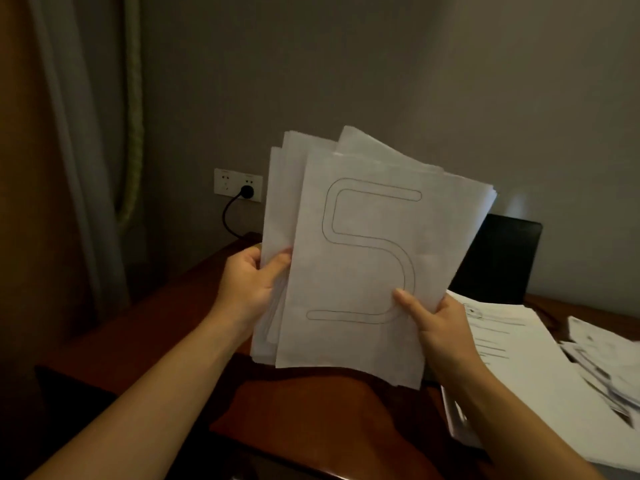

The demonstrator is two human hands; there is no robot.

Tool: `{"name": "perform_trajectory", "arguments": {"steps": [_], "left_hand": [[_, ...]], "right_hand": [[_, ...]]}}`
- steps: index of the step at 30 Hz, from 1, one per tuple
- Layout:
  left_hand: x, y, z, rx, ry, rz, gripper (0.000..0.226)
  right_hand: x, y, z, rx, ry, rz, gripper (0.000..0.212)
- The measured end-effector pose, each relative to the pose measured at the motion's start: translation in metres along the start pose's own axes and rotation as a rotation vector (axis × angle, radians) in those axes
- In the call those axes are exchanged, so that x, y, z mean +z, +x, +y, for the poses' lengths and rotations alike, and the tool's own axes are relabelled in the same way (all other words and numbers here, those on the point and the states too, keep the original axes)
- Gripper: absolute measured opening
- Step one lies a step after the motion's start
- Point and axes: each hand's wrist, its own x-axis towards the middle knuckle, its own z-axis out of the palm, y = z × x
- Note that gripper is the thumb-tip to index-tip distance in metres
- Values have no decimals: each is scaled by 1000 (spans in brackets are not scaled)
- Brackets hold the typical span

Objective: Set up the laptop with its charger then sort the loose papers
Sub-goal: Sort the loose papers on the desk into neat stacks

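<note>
Both hands hold a fanned sheaf of papers (363, 258) upright above the counter (311, 410): left hand (249, 282) pinches its left edge, right hand (436, 323) its lower right. Top sheet shows an outlined 5. Laptop (498, 258) behind; more papers (540, 368) at the counter's right.

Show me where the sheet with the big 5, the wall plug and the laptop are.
Sheet with the 5 (367, 268): head view, middle of the front page.
Wall plug (246, 192): head view, black plug body in the socket.
Laptop (498, 258): head view, dark screen.
</note>
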Motion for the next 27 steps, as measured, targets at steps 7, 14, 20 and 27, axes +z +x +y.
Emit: {"name": "perform_trajectory", "arguments": {"steps": [7,14,20,27], "left_hand": [[28,-46,-35,216,32,-16,29],[29,-42,-38,292,44,46,15],[42,-55,-57,175,156,-75,9],[87,-49,-45,-20,105,-274,17]], "right_hand": [[3,-34,19,-11,6,76,32],[-17,-37,9,-131,78,92,25],[-30,-47,23,-116,-137,-20,36],[-97,-30,4,19,-212,11,15]]}}
